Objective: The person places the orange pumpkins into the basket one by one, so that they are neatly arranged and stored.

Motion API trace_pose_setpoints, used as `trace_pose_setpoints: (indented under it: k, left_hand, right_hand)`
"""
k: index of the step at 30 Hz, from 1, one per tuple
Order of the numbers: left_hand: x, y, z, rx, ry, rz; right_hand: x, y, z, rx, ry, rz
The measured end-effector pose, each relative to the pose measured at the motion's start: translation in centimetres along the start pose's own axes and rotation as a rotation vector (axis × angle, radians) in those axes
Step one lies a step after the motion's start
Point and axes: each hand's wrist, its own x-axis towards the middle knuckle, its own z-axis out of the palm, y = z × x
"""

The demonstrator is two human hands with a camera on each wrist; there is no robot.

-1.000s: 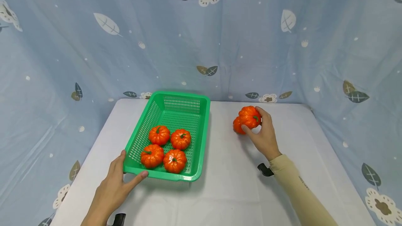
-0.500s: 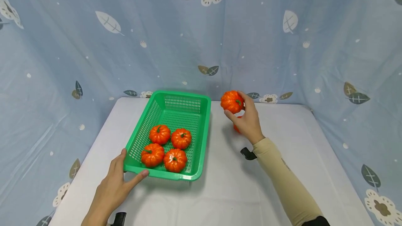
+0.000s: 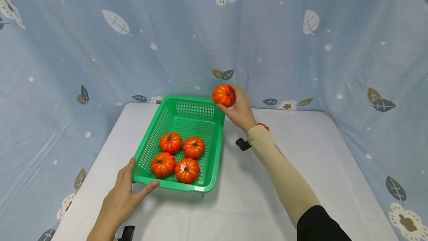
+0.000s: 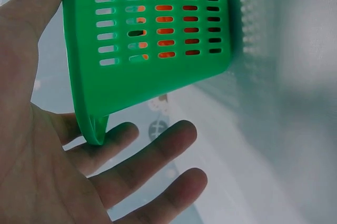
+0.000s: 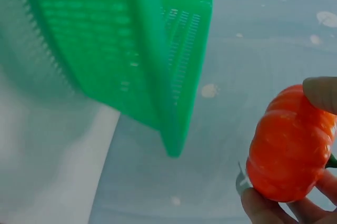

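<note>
My right hand (image 3: 241,109) grips a small shiny orange pumpkin (image 3: 224,96) between thumb and fingers, raised beside the basket's far right corner. In the right wrist view this pumpkin (image 5: 288,147) hangs apart from the green wall. The green plastic basket (image 3: 219,148) stands on the table with several similar pumpkins (image 3: 187,170) in its near half. At its near left corner my left hand (image 3: 121,198) touches the rim, thumb along the near side. In the left wrist view the other fingers (image 4: 152,163) stretch out past the corner.
Another pumpkin (image 3: 265,126) lies on the white table (image 3: 247,196), mostly hidden behind my right forearm. A blue patterned cloth (image 3: 174,47) hangs behind the table and along its sides.
My right hand has lifted the pumpkin off its spot beside the other one and carried it left, up to the basket's far right corner. The left hand and basket have stayed put.
</note>
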Motion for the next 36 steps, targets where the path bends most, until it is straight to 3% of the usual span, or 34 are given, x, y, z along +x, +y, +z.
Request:
trace_pose_setpoints:
  k: [8, 15, 20, 26, 31, 36]
  left_hand:
    - [0.0, -0.1, -0.1, -0.001, 0.007, 0.008]
    - [0.0, 0.1, 0.1, -0.003, 0.016, 0.02]
    - [0.1, 0.1, 0.0, 0.009, 0.032, 0.016]
    - [0.0, -0.1, -0.3, 0.009, 0.027, 0.008]
    - [0.0, -0.1, -0.2, -0.006, 0.005, -0.002]
    - [0.1, -0.1, 0.1, -0.004, 0.014, 0.003]
  right_hand:
    - [2.4, -1.3, 3.3, 0.128, -0.087, 0.09]
    - [2.2, -2.4, 6.7, 0.195, -0.155, 0.118]
    - [1.6, -3.5, 9.0, 0.137, -0.213, 0.143]
    - [0.5, -4.1, 11.4, 0.038, -0.358, 0.194]
    - [-0.2, -3.8, 13.3, -0.076, -0.473, 0.209]
    - [-0.4, -3.0, 14.6, -0.183, -0.517, 0.22]
